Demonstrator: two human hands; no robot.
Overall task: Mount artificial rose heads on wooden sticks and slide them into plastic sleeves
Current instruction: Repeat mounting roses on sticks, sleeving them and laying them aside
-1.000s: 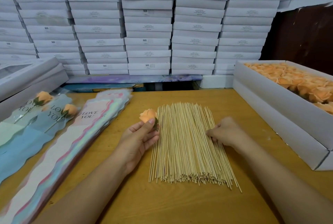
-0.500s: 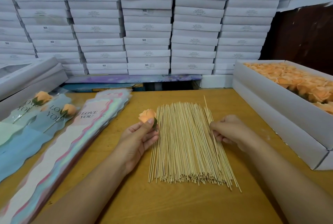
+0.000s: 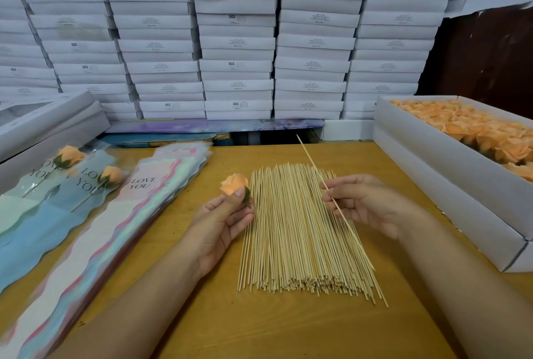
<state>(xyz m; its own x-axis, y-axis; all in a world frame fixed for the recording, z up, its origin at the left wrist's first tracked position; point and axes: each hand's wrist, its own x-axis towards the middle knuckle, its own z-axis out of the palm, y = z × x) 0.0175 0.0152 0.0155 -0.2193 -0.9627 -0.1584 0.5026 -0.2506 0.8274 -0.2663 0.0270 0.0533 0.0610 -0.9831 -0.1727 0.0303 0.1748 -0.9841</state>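
Mounting step: rose (image 3: 234, 184) being pinched by left hand (image 3: 222, 223), stick (image 3: 331, 200) by right hand (image 3: 363, 203), tip at 11 o'clock; alignment with rose base judged needed next.

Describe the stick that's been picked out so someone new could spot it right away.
Find the pile of sticks on the wooden table. At its right edge the right hand pinches one stick. Only it is lifted, slanting beyond the pile.

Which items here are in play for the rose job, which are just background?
In play:
- rose head, held in left hand
- single stick, pinched by right hand
- stick pile
- empty sleeves
- box of rose heads
- two finished sleeved roses

Background:
- stacked white boxes
- closed boxes at left
- table
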